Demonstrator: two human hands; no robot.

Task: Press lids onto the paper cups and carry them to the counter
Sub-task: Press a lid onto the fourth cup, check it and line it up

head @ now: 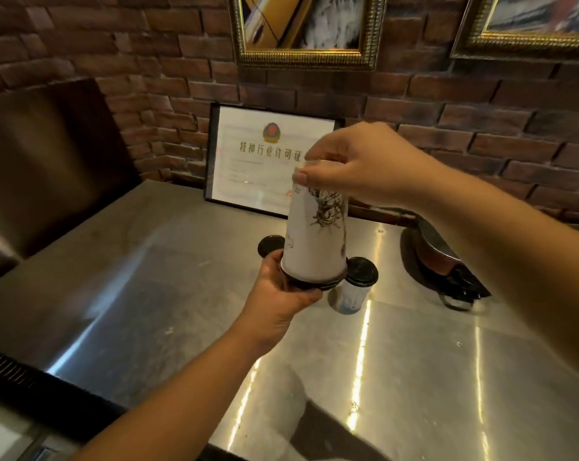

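Framed certificate (265, 161) against brick wall (115, 44)

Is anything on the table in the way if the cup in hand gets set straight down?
Yes. The held cup, upside down with its black lid at the bottom, hangs between the left hand and right hand. Right below stands a small lidded cup, and another black lid shows behind. The steel table to the left looks bare.

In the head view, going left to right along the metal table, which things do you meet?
Black lid lying on the table → left hand holding the upside-down paper cup by its lidded end → small lidded cup → dark bag.
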